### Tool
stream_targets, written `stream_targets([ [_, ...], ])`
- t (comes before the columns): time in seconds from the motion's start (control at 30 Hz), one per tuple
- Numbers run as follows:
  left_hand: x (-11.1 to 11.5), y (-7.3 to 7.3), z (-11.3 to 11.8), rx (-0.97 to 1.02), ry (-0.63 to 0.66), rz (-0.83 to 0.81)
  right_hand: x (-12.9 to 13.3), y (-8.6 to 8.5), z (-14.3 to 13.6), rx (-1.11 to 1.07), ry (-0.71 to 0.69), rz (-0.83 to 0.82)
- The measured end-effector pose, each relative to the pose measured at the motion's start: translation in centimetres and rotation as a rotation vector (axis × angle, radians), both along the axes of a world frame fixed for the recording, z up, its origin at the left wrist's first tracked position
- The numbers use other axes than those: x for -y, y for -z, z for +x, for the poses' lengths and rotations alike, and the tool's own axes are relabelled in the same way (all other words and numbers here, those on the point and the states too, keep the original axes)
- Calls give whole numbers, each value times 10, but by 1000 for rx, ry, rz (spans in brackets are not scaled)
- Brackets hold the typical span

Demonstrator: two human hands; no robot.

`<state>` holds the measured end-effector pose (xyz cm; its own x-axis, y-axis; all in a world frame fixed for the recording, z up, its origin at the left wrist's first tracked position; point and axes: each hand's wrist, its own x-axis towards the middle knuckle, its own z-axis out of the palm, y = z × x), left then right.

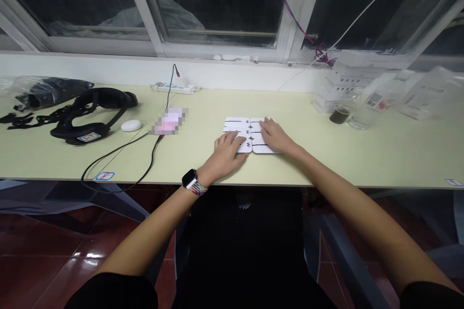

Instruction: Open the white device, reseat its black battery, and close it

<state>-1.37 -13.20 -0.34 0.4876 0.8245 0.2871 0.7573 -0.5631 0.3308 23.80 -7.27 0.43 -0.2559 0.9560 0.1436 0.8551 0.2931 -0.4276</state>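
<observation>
Several white cards point(237, 119) with rounded corners lie flat on the table in two columns that nearly touch. Each visible card carries a black line, and the left column shows black W-like marks by its right edge. My left hand point(225, 155) rests palm down with fingers spread over the lower cards of the left column. Stretched fingers of my right hand point(276, 136) lie on the right column point(261, 148), covering part of its right side. Both hands are open, and neither is wrapped around anything. A dark smartwatch point(189, 178) and a woven bracelet point(198, 188) sit on my left wrist.
On the pale table point(203, 106), a black headset point(94, 116), white oval case point(131, 125), blurred-out flat object point(168, 121) and cable point(150, 159) lie left. A power strip point(176, 88) stands behind. White stacked baskets point(348, 82), a clear bottle point(364, 113) and dark-liquid container point(340, 115) stand right.
</observation>
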Motion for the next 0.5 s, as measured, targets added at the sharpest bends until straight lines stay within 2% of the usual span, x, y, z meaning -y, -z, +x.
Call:
stream_targets([
  [0.1,1,0,0,-1,-1,11,16,-9,11,-104,-9,166],
  [0.23,2,-1,2,6,-5,20,58,-13,28,-103,-205,424],
  [0.33,3,-1,2,19,-6,12,91,-4,36,2,-300,453],
  [0.5,5,-3,4,63,2,8,120,6,45,-64,-334,433],
])
